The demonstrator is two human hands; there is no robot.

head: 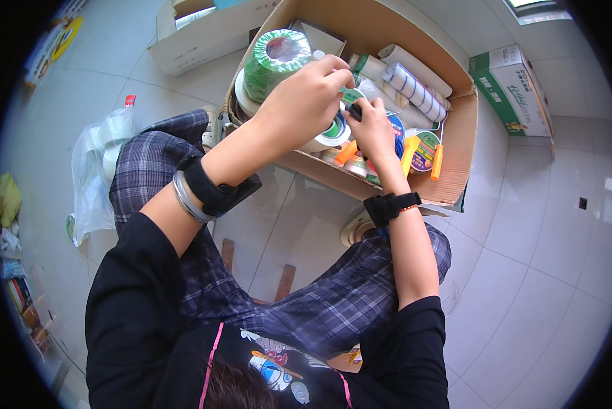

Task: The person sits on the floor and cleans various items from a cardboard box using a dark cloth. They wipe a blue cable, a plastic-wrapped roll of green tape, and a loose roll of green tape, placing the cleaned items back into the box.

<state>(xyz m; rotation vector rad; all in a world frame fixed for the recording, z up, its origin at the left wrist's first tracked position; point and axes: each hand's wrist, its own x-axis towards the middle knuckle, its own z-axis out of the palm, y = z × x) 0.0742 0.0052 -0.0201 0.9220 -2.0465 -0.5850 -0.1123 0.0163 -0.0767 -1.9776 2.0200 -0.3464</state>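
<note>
Both of my hands are over an open cardboard box [464,153]. My left hand [316,89] has its fingers bent above the rolls; whether it grips anything is hidden. My right hand [372,125] is closed around a small black item [355,111], whose kind I cannot tell. To the left in the box stands a large green roll in clear plastic wrap [270,66]. White rolls of tape [331,138] lie beneath my hands. At the right are a striped paint roller sleeve [413,92], a yellow handle [411,153] and an orange handle [437,162].
A white carton [198,46] stands behind the box at the left. A green and white carton [513,97] is at the right by the wall. A plastic bag with white rolls [104,153] rests beside my left leg. More bags and packages lie at the far left.
</note>
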